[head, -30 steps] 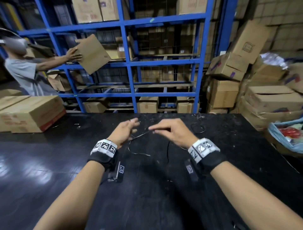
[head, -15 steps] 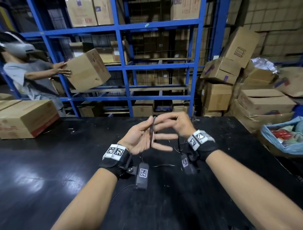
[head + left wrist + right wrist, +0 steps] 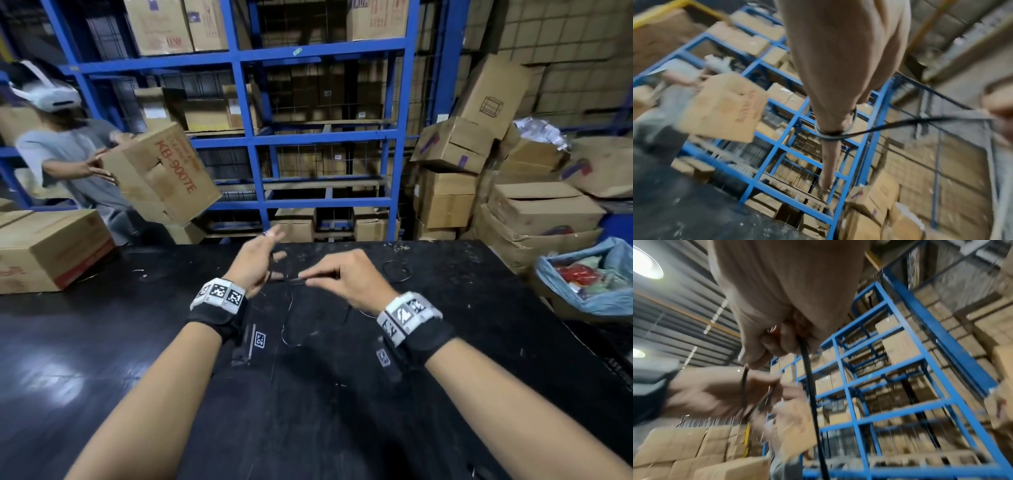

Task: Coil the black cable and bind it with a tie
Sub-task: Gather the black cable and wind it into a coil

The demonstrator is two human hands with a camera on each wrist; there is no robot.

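The thin black cable (image 3: 290,325) lies in a loose loop on the black table (image 3: 137,377) between my wrists. My left hand (image 3: 261,263) is raised over the far middle of the table with straight fingers. A turn of the cable (image 3: 828,135) is wound around those fingers. From there the cable runs taut to my right hand (image 3: 329,275), which pinches it between thumb and fingertips. In the right wrist view the cable (image 3: 810,386) hangs down from the pinch, with the left hand (image 3: 711,394) just beside it. I see no tie clearly.
A small dark wire ring (image 3: 395,270) lies on the table right of my right hand. A cardboard box (image 3: 51,246) stands at the table's left end. Behind it a person (image 3: 68,154) carries a box (image 3: 161,174) by the blue rack (image 3: 329,140). A blue bag (image 3: 589,284) sits at the right.
My hands have come down from chest height and moved apart. The right hand has drawn the cable to the right, off the left fingers. The person behind has swung the box lower.
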